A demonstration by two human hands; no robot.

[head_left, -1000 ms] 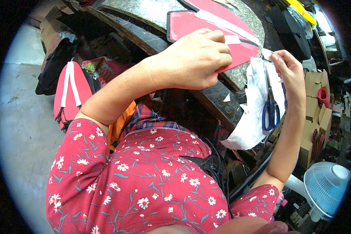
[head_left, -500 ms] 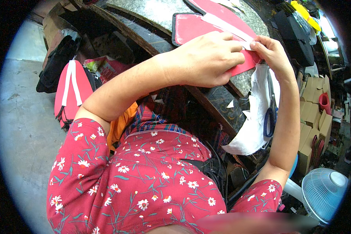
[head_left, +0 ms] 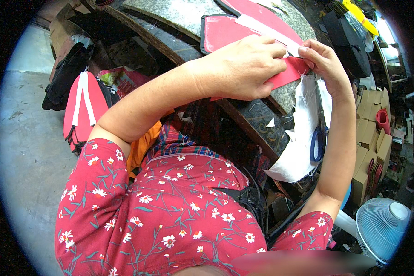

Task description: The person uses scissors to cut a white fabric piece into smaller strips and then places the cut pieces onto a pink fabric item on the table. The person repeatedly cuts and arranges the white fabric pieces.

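- Grey felt-topped workbench point(head_left: 184, 11) fills the head view; a pale blue fan point(head_left: 382, 225) stands low at right
- my left hand point(head_left: 244, 69) presses flat on the red cut piece point(head_left: 287, 76); my right hand point(head_left: 324, 62) pinches the white strip point(head_left: 267, 28) beside it
- blue-handled scissors point(head_left: 317, 142) hang against white fabric point(head_left: 299, 147) off the bench edge

grey stone bench point(head_left: 179, 11) | red felt pieces point(head_left: 225, 34) | white strip point(head_left: 267, 28)

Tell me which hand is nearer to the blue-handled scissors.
Right. The right hand pinches the white strip above the blue-handled scissors; the left hand presses the red piece farther left.
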